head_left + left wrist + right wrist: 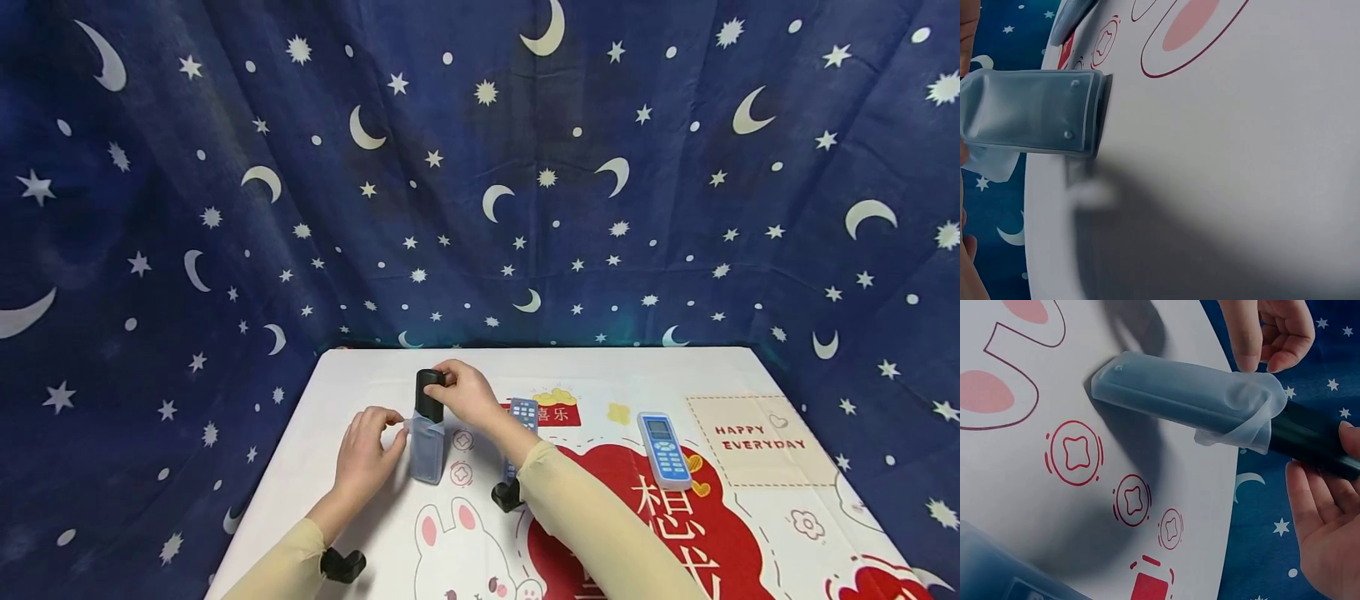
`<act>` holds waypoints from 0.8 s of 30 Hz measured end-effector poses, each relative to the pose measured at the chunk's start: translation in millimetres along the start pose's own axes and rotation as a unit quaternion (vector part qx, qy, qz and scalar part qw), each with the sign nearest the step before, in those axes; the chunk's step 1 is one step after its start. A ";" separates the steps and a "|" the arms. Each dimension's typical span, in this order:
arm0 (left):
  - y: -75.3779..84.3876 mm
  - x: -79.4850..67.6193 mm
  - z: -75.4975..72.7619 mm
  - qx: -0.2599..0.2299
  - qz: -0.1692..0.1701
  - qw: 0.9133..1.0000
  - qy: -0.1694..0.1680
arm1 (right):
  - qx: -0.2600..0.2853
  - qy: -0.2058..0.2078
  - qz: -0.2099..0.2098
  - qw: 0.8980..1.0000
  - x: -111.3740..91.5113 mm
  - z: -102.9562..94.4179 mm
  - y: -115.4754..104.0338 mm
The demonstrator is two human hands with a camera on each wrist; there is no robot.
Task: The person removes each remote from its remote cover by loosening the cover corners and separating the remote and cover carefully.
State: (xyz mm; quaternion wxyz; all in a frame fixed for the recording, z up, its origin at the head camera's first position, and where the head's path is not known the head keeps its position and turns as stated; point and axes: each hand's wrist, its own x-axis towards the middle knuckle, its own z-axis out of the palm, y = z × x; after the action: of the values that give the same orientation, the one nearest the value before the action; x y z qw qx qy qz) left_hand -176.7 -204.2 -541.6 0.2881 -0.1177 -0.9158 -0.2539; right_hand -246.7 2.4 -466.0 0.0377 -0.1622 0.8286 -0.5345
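A black remote control, its buttons not visible, stands partly inside a translucent blue silicone sleeve. My right hand pinches the remote's upper end between thumb and fingers, as the right wrist view also shows. At the sleeve's mouth, my left hand pinches a loose flap of the cover. The sleeve is upright, its closed end on the table. Its rim looks folded and wrinkled around the black remote.
Another remote in a bluish cover lies beneath my right forearm, partly hidden. Farther right lies a blue-and-white remote with a small screen. The printed tablecloth ends at a dark blue starry curtain.
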 end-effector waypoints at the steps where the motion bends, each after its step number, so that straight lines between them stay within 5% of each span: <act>1: -0.3 0.4 0.2 0.000 -0.003 1.000 -0.002 | 0.005 0.000 -0.001 1.000 -0.5 -0.1 -0.1; 9: -1.5 3.0 2.7 0.006 -0.030 0.999 -0.016 | 0.022 -0.012 -0.004 1.000 -2.7 -1.1 1.8; 16: -0.8 1.7 2.9 -0.023 -0.118 0.992 -0.044 | 0.040 -0.025 -0.008 0.999 -4.2 -3.1 1.7; 24: 6.6 4.0 4.9 0.011 -0.049 0.997 -0.055 | 0.043 -0.034 -0.004 0.998 -4.2 -2.2 -1.0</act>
State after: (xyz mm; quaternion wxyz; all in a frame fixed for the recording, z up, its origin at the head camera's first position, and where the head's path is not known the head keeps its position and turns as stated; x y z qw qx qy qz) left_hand -179.8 -195.7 -540.1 0.2258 -0.0839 -0.9375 -0.2510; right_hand -243.1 5.2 -464.6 0.0703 -0.1821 0.8021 -0.5644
